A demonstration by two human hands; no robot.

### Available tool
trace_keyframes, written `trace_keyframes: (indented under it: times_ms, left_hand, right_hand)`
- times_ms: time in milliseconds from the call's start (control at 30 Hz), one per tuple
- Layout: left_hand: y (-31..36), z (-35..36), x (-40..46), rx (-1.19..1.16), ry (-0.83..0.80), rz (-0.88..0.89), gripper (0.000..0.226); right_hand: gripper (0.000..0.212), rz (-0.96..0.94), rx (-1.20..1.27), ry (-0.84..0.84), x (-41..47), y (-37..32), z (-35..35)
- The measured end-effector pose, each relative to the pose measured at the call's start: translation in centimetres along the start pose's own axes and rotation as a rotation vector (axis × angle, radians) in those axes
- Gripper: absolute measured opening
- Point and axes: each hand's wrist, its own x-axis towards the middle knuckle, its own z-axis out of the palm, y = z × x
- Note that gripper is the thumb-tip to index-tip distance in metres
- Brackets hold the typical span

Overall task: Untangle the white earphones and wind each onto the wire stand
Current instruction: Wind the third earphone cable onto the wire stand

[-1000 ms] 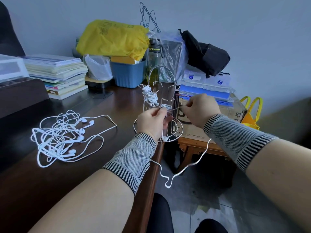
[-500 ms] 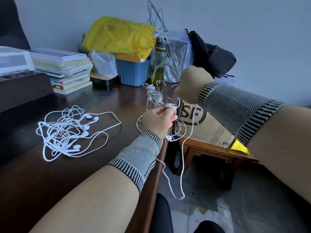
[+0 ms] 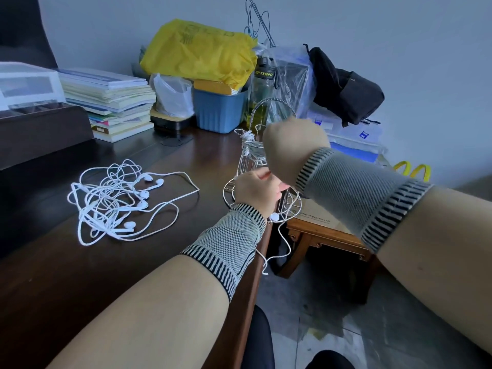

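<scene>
Left hand point(image 3: 255, 191) pinches an earphone cord point(image 3: 282, 243) at the wire stand point(image 3: 241, 166), mid-frame; right hand point(image 3: 294, 147) curls above it (grip hidden, cannot tell). Tangled earphones point(image 3: 114, 201) lie centre-left on the desk point(image 3: 66, 275).

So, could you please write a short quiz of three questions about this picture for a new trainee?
1. True or false: the tangled pile of white earphones lies on the dark desk, to the left of the wire stand.
2. Which hand is lower and nearer the stand's round base? A) left hand B) right hand
3. Fill in: a loose white cable hangs down past the desk's ____.

Key
1. True.
2. A; the right hand is raised in front of the stand's upper part.
3. Edge; it dangles in a loop toward the floor, with an earbud near the left wrist.
</scene>
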Motion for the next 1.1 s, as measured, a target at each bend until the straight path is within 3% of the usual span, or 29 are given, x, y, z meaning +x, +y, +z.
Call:
trace_keyframes:
  times_ms: [67, 133, 200, 333, 533, 700, 933, 1100]
  left_hand:
    - [0.2, -0.1, -0.1, 0.076, -0.002, 0.003, 0.020]
    - [0.0, -0.1, -0.2, 0.108, 0.033, 0.003, 0.016]
    - [0.1, -0.1, -0.1, 0.039, 0.038, -0.018, 0.012]
    - [0.1, -0.3, 0.2, -0.055, -0.041, -0.041, 0.026]
    - [-0.7, -0.4, 0.5, -0.036, -0.006, -0.010, 0.050]
    - [0.0, -0.4, 0.3, -0.117, 0.056, -0.075, 0.022]
    - [-0.8, -0.1, 1.0, -0.068, 0.081, -0.016, 0.043]
    - [-1.1, 0.0, 1.2, -0.061, 0.105, -0.004, 0.028]
  right_hand:
    - [0.036, -0.059, -0.035, 0.057, -0.9, -0.2, 0.4]
    - [0.025, -0.077, 0.019, 0.086, -1.8, -0.1, 1.5]
    - [0.013, -0.009, 0.158, 0.137, -2.2, 0.5, 2.9]
    - [0.016, 0.163, 0.521, 0.283, -3.3, 2.0, 5.9]
    - [0.019, 0.130, 0.676, 0.209, -3.0, 2.9, 8.3]
    - [0.020, 0.065, 0.644, 0.253, -3.1, 3.1, 9.3]
    - [0.006, 0.258, 0.860, 0.267, -3.6, 4.1, 9.9]
    - [0.005, 0.275, 0.798, 0.321, -3.0, 3.7, 8.8]
